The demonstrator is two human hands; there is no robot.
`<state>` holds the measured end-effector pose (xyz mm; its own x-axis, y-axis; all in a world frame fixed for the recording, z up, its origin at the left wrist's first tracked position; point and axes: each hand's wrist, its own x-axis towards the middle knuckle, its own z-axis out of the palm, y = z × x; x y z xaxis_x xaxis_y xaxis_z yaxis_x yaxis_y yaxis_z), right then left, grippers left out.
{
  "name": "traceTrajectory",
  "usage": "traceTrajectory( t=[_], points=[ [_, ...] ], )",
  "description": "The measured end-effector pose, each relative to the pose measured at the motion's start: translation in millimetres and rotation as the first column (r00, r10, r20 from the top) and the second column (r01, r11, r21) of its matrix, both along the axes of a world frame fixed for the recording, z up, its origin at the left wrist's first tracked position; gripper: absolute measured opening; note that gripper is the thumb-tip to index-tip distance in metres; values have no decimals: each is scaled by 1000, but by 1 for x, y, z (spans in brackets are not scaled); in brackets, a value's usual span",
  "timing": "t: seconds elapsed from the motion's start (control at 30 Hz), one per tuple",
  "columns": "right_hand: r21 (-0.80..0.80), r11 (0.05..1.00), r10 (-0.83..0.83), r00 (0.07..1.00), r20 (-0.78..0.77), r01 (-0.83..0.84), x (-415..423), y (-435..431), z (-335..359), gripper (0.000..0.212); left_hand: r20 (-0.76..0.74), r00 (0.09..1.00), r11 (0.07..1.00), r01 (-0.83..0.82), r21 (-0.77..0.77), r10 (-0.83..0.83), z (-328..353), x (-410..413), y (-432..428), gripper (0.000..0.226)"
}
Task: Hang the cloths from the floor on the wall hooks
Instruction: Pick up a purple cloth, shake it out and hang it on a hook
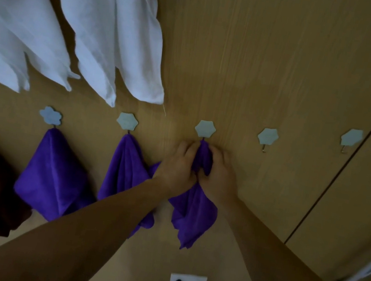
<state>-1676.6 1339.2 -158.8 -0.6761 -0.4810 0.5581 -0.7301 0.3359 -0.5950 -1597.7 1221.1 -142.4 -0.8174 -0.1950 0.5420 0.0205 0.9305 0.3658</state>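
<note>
left hand point(176, 168): grips purple cloth point(193, 209) just under its top
right hand point(219, 173): grips same cloth, opposite side
cloth: top at flower hook point(205, 129), rest hanging down wall panel point(262, 67)

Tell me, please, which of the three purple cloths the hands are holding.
The rightmost purple cloth: the left hand and right hand grip its top under a hook. The middle cloth and left cloth hang ungripped.
</note>
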Motion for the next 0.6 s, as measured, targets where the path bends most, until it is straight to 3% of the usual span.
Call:
traceTrajectory(
  t=[0.1,0.3,0.4,0.47,0.53,0.6],
  points=[
    [-6,1000,-9,1000,7,9,-2,-1,-2,58,-28,998,999,-48,0,48,-11,-3,6,75],
    [-23,997,73,968,240,-70,-5,5,1,48,-22,983,890,-154,430,181,-9,-22,24,46],
    [13,991,121,939,322,-132,-10,18,10,38,22,999,818,-50,573,46,-2,-17,16,39],
    [3,981,182,915,361,-196,-14,24,15,33,58,993,708,29,706,-99,3,-10,1,31],
    [27,979,178,916,360,-201,-14,28,14,30,130,978,632,2,775,-162,4,-4,-14,35],
    [84,987,105,940,326,-139,-12,27,4,27,215,970,739,-65,671,-110,1,-2,-23,37]
  ],
)
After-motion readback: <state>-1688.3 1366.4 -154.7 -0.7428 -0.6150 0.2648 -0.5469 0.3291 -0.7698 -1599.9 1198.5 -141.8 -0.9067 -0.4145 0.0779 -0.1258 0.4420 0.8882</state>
